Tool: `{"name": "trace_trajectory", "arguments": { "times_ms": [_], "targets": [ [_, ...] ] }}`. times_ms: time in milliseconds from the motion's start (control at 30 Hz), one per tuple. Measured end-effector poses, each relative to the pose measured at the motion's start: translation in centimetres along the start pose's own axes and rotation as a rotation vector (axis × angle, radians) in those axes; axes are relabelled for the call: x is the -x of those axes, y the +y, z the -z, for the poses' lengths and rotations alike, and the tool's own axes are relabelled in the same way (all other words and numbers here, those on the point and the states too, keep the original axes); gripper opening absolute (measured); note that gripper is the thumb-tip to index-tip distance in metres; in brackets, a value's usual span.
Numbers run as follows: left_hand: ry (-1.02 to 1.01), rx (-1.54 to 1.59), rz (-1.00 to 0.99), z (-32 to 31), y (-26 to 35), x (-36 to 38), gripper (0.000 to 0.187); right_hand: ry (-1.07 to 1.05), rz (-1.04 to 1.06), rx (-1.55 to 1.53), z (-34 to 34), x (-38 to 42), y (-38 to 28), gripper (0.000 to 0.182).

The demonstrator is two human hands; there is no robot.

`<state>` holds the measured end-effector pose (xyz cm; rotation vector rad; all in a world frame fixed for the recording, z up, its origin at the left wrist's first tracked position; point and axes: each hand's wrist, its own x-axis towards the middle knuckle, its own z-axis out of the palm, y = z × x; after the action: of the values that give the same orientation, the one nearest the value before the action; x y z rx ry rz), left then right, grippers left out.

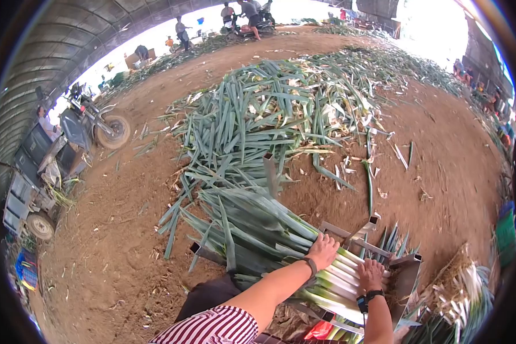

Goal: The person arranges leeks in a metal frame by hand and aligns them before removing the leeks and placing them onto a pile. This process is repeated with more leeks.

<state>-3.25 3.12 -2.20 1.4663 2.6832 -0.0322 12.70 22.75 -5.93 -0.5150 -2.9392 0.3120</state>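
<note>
A row of leeks [295, 235] lies across a metal frame [407, 275], green leaves to the left and white stalks to the right. My left hand [324, 252] is on the stalks where green turns to white, its fingers curled over them. Nearer the white ends, my right hand [371, 275] grips the stalks beside the frame's right-hand plate. The undersides of both hands are hidden. Below the frame, part of something red [320, 330] shows.
Cut leek leaves [241, 114] form a large heap on the dirt floor [114, 246] ahead. More leeks with roots [456, 298] lie at lower right. A three-wheeled cargo vehicle [57, 149] stands at left. Several people [246, 14] are in the background.
</note>
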Motion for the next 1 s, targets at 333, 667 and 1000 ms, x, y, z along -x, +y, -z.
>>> {"name": "trace_trajectory", "arguments": {
  "times_ms": [333,667,1000],
  "targets": [
    [-0.017,0.016,-0.007,0.4,-0.2,0.0,0.04,-0.061,-0.178,-0.095,0.2,1.5,1.3,0.047],
    [-0.011,0.021,-0.001,0.0,-0.2,-0.2,0.043,-0.063,-0.188,-0.056,-0.5,1.4,1.3,0.043],
    [-0.028,0.04,-0.006,0.0,-0.2,-0.1,0.048,-0.067,-0.195,-0.018,0.2,1.5,0.8,0.041]
  ]
}}
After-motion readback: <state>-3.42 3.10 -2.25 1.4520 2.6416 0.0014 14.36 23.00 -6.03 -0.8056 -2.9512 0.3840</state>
